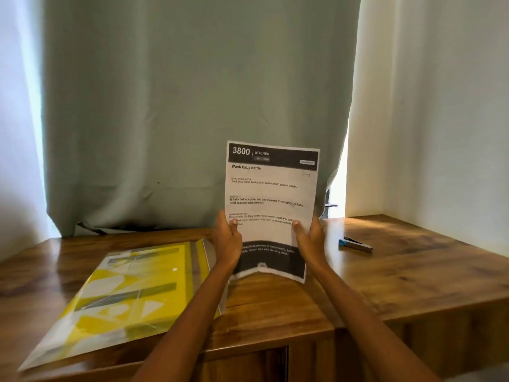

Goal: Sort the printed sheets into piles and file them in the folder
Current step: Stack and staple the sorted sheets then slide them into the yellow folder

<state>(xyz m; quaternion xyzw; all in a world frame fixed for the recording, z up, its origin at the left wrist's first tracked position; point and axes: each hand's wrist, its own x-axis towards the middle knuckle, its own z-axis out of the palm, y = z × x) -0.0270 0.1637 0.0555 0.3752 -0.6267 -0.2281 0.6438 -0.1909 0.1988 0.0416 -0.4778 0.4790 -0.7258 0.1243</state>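
— How many sheets are up?
— One printed sheet [271, 194], upright above the table [399, 274], the left hand [227, 241] and right hand [308, 239] each pinching a side edge.
— And the folder?
— One yellow folder [129, 293], flat at left (one stapler [355, 244] right).

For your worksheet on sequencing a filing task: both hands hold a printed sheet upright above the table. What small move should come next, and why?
Probably lower the printed sheet flat onto bare wooden table right of the yellow folder. The left hand and right hand hold it upright by its edges, and no pile shows yet.
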